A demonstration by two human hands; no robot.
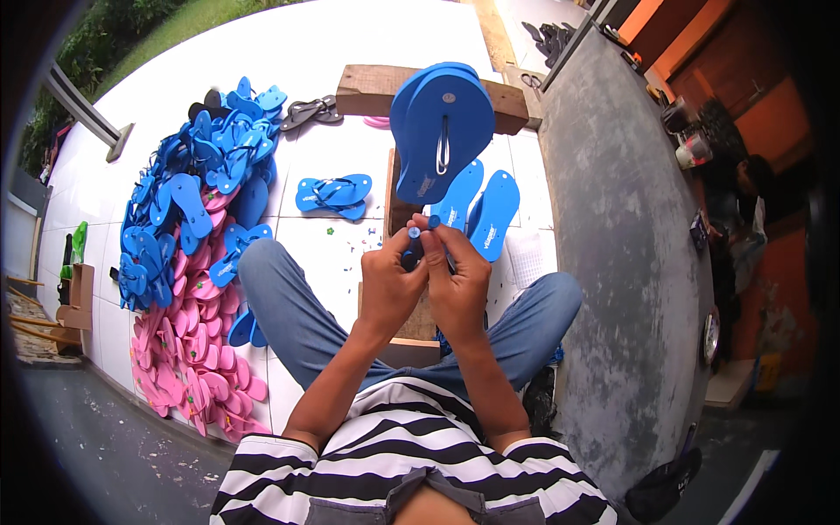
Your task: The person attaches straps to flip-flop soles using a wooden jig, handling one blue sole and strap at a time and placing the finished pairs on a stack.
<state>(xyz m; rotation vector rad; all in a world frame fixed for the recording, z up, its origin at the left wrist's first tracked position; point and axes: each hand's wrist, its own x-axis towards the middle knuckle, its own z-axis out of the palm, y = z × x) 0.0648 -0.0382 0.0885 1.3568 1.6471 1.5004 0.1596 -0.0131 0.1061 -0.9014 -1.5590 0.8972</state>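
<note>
- Far left, a brown cardboard box (pixel 80 297) stands at the edge of the white tiled floor (pixel 302 254), with a bright green item (pixel 80 241) just beside it.
- Next comes a long heap: pink flip-flops (pixel 192 350) mostly in the near part, blue flip-flops (pixel 234 149) mostly in the far part, the two overlapping where they meet.
- Past the heap's far end lie dark sandals (pixel 312 112); nearer the person, a pair of blue flip-flops (pixel 334 194) lies apart on the tiles.
- The left hand (pixel 391 278) is raised between the knees, its fingers closed on a small blue round-ended piece (pixel 414 233).
- Just to the right, a second blue round end (pixel 433 221) shows at the right hand (pixel 461 282), whose thumb and forefinger pinch it. Whether both ends belong to one part, I cannot tell.
- Beyond the hands, a stack of blue soles (pixel 437 122) leans on a wooden beam (pixel 367 90), a pale loop on its upper face.
- Right of the hands, loose blue soles (pixel 495 210) lie near a white sheet (pixel 527 255).
- Rightmost is a grey concrete surface (pixel 621 254).
</note>
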